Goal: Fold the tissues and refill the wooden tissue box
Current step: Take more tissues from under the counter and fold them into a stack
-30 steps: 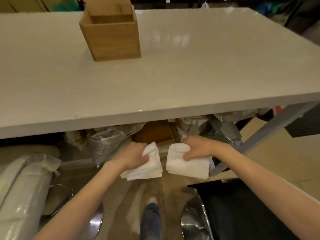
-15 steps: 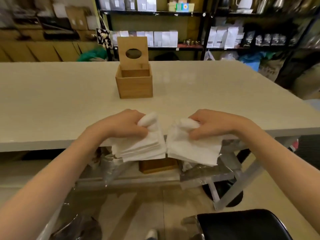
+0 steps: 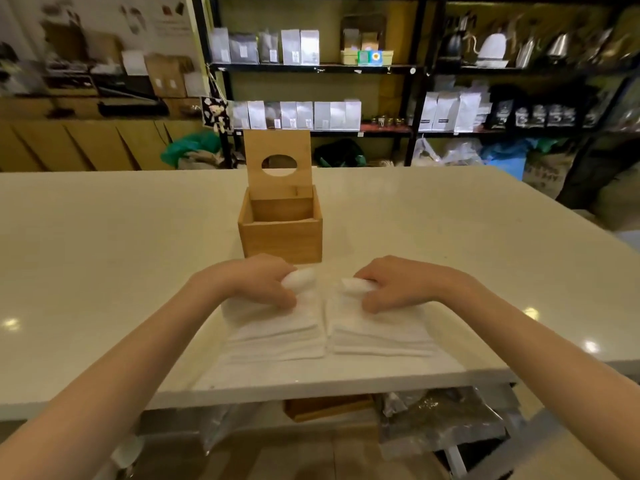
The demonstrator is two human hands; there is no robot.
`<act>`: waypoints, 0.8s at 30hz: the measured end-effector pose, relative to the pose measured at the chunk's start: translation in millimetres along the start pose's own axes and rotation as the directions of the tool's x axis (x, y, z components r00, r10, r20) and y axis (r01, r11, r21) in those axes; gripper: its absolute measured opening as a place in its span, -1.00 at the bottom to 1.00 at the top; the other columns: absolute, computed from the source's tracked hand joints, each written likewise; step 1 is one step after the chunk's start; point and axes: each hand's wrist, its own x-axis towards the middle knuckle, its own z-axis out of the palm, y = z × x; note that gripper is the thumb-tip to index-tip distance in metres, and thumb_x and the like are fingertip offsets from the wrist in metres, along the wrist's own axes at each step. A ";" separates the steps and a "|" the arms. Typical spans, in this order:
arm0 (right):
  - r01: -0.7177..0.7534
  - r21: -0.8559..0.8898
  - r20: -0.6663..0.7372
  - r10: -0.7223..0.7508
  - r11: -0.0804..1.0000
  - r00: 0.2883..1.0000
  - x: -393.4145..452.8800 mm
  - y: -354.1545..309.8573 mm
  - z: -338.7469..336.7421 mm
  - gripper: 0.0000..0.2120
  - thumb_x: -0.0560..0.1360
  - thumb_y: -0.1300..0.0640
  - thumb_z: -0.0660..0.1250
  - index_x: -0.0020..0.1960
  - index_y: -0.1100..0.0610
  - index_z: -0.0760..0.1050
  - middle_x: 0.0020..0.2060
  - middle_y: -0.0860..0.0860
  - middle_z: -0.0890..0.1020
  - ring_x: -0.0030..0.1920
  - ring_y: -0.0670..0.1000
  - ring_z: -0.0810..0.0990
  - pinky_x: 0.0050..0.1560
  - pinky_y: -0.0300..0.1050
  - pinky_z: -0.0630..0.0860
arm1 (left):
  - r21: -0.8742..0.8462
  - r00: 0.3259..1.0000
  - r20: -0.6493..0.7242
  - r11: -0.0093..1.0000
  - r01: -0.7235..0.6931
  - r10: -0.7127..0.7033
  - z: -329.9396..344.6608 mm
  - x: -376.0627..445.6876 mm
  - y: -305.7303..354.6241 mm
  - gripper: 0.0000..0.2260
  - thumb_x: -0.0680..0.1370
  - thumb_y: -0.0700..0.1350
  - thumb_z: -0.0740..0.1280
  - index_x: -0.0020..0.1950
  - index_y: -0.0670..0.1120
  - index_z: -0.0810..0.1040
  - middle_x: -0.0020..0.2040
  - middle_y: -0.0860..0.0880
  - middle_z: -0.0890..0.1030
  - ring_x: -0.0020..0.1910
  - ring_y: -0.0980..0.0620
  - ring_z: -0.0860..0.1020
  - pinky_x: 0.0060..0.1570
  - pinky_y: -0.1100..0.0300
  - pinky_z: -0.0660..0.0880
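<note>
On the table, both hands curled around tissue stacks.

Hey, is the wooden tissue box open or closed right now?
Open. The wooden tissue box has its lid standing upright at the back, and the inside wall shows. The bottom is hidden.

Tissue box: wood showing smooth, matt grain. Tissues: soft white paper lying layered. Bench: glossy, reflecting lights.
</note>
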 end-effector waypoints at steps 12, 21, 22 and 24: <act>-0.023 -0.001 -0.095 0.022 1.000 0.995 27.6 15.2 -5.1 -0.63 0.44 0.14 0.27 0.25 0.09 0.39 0.10 0.03 0.53 0.04 0.02 0.48 0.01 -0.13 0.42 | 0.066 0.963 -0.243 0.993 -0.103 0.116 0.8 19.4 -21.1 -0.53 0.42 -0.04 0.38 0.30 0.06 0.34 0.24 0.07 0.44 0.16 0.08 0.42 0.16 0.21 0.39; 0.120 -0.120 -0.450 -0.161 0.986 0.878 -4.0 13.8 41.3 -0.42 0.51 -0.21 -0.14 0.48 -0.06 0.02 0.47 -0.21 0.02 0.47 -0.20 -0.06 0.38 -0.39 -0.23 | 0.149 0.858 -0.404 0.948 -0.280 0.317 52.8 -16.1 -26.4 -0.43 0.46 0.30 -0.23 0.45 0.19 0.06 0.48 0.25 -0.02 0.46 0.30 -0.11 0.42 0.25 -0.19; 0.102 -0.130 -0.391 -0.146 0.986 0.909 -6.7 11.8 48.0 -0.40 0.49 -0.24 -0.20 0.49 -0.08 -0.08 0.45 -0.24 -0.10 0.47 -0.24 -0.17 0.38 -0.39 -0.33 | 0.146 0.886 -0.359 0.955 -0.258 0.294 60.6 -18.0 -26.0 -0.43 0.46 0.30 -0.24 0.46 0.21 -0.07 0.46 0.28 -0.14 0.43 0.34 -0.22 0.40 0.26 -0.29; 0.065 -0.176 -0.275 -0.113 0.982 0.955 -9.7 9.1 60.3 -0.41 0.49 -0.23 -0.25 0.48 -0.09 -0.22 0.46 -0.22 -0.23 0.45 -0.25 -0.31 0.40 -0.31 -0.40 | 0.162 0.912 -0.309 0.960 -0.229 0.269 71.7 -20.9 -25.2 -0.43 0.44 0.30 -0.26 0.43 0.21 -0.23 0.46 0.26 -0.25 0.41 0.34 -0.32 0.39 0.26 -0.36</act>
